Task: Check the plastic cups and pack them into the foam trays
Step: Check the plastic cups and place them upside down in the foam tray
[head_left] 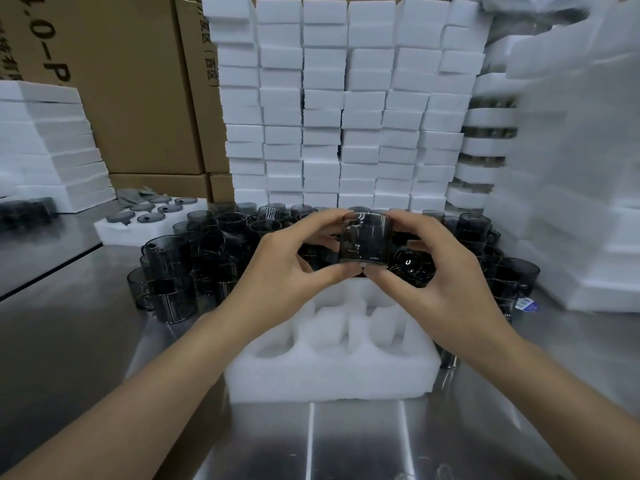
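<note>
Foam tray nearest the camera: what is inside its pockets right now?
The foam tray's visible pockets show only white foam, no cups. Its far part is hidden behind the left hand, the right hand and the dark cup they hold together.

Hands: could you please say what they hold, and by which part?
One dark cup: left hand and right hand, fingers on its rim, thumbs under its base.
</note>
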Available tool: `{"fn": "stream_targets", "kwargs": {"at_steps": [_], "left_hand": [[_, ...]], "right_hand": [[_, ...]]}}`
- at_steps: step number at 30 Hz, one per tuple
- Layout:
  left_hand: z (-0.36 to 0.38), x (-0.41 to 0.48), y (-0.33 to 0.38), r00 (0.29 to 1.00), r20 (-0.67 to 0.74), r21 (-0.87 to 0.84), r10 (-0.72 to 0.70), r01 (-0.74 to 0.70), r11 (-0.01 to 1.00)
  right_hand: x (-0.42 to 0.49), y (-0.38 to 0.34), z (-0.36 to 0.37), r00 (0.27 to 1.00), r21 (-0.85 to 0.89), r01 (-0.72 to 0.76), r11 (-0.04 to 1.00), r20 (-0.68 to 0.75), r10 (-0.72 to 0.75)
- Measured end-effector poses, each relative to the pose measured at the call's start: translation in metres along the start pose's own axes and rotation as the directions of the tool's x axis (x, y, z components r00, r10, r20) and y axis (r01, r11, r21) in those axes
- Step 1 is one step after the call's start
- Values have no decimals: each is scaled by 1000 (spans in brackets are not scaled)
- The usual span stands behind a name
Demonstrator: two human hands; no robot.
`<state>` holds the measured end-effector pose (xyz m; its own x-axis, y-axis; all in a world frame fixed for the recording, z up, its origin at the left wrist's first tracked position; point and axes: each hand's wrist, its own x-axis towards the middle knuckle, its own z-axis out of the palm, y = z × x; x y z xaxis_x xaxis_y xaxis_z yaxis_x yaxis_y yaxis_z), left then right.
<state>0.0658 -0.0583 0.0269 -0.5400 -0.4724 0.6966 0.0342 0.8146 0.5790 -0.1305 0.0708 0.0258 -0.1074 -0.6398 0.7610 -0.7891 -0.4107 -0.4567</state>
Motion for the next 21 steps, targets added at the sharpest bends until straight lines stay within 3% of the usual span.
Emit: {"fn": "stream_targets", "kwargs": {"at_steps": [3,9,12,18,21], "left_hand": [[2,-1,-2,999,38,45,-4,2,999],[1,-5,-1,992,75,232,101,-115,966],[0,-3,-1,995,60,189,84,-94,977],[-2,0,-1,999,51,5,4,-4,1000],[-2,-1,0,997,76,19,-25,24,1000]], "right_hand": [[-1,2,0,1000,-19,6,1000,9,-6],[-3,5,4,982,-269,188,945,61,-178],[-4,6,6,975,-218,220,951,59,-213],[-2,12,-1,996,-56,81,995,44,-79],[0,12,-1,994,-62,106,992,23,-104]]}}
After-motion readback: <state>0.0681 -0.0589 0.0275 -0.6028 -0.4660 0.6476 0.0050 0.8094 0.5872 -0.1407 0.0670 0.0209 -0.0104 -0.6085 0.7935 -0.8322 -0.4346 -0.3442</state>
